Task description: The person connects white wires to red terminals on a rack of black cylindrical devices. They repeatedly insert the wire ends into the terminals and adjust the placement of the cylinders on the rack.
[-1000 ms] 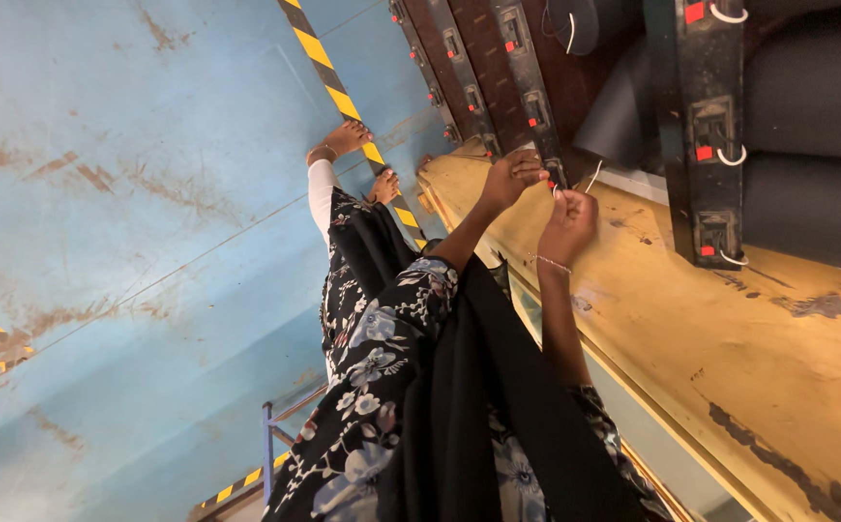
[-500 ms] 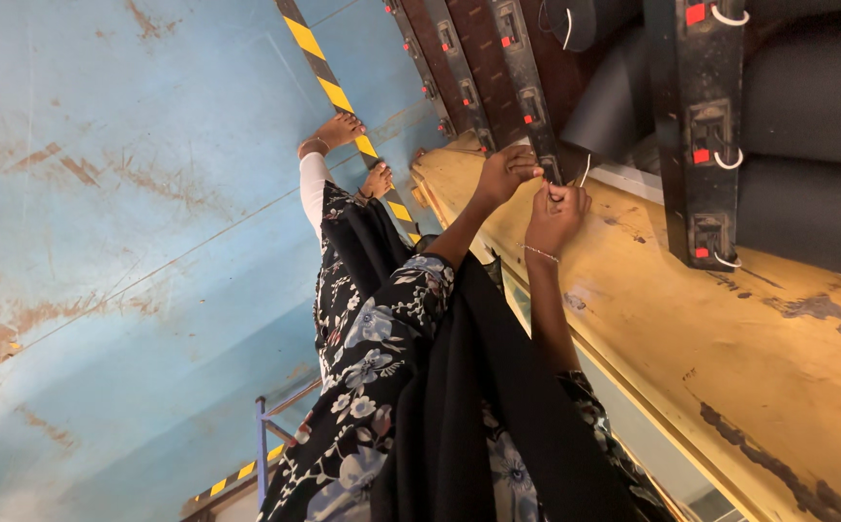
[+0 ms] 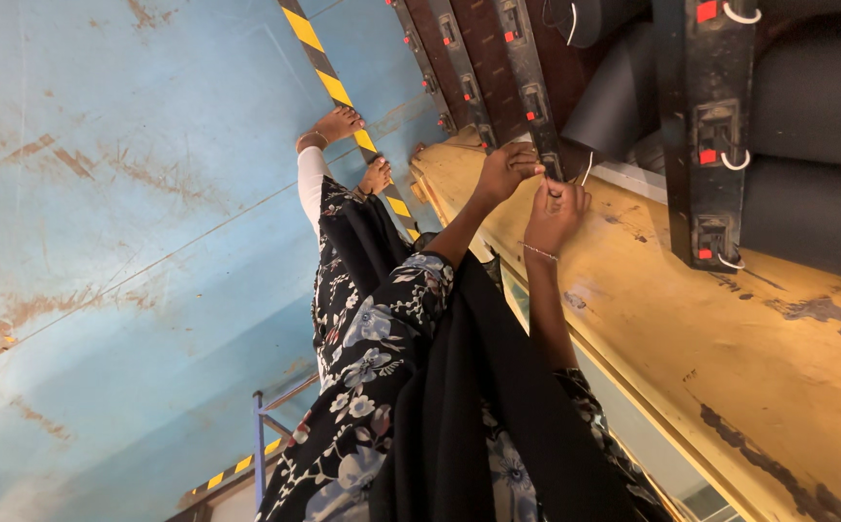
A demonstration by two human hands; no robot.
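Hands (image 3: 531, 188) together, fingers pinching white wire (image 3: 587, 169), wire slanting up from yellow bench (image 3: 730, 367)

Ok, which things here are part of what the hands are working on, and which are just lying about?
In use: left hand, right hand, thin white wire, dark slotted strip at the fingertips, wooden bench.

Lying about: wide dark strip, grey rolls, striped floor tape, blue metal frame.
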